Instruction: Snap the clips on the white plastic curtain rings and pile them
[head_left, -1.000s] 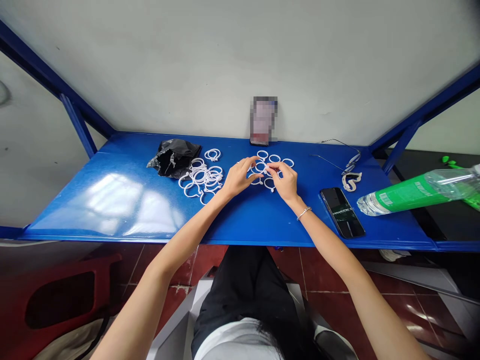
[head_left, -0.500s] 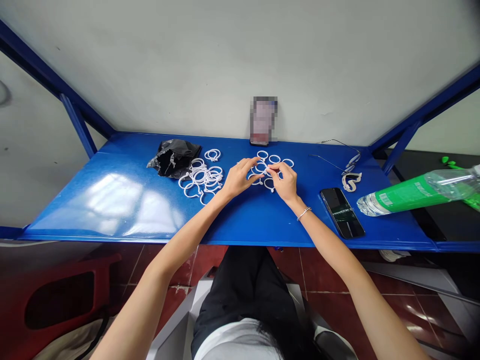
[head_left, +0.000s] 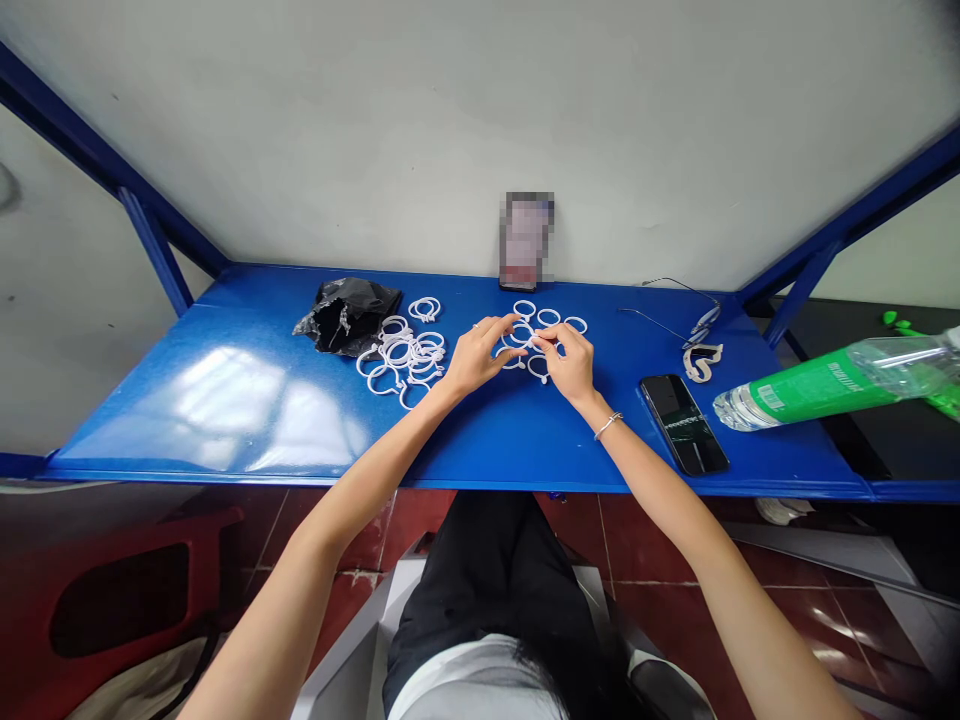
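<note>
Over the right-hand group of rings, a white plastic ring (head_left: pixel 521 334) with a small knob is between my two hands. My left hand (head_left: pixel 477 357) has its thumb and fingers curved about the ring's left side. From the right, my right hand (head_left: pixel 572 366) pinches the ring near its knob with thumb and forefinger. Several similar rings lie close around, including one ring (head_left: pixel 548 317) behind and another (head_left: pixel 538 369) below. A heap of white rings (head_left: pixel 399 352) rests left of my left hand, with a few rings (head_left: pixel 425 309) stacked behind it. Fingers hide part of the held ring.
A crumpled black plastic bag (head_left: pixel 364 300) sits at the left. One phone (head_left: pixel 527 240), blurred, leans on the wall; another phone (head_left: pixel 684 424) lies right of my right wrist. Glasses (head_left: pixel 705 320), a white strip-like item (head_left: pixel 703 363) and a green-labelled bottle (head_left: pixel 821 388) occupy the right of the blue table (head_left: pixel 480 450).
</note>
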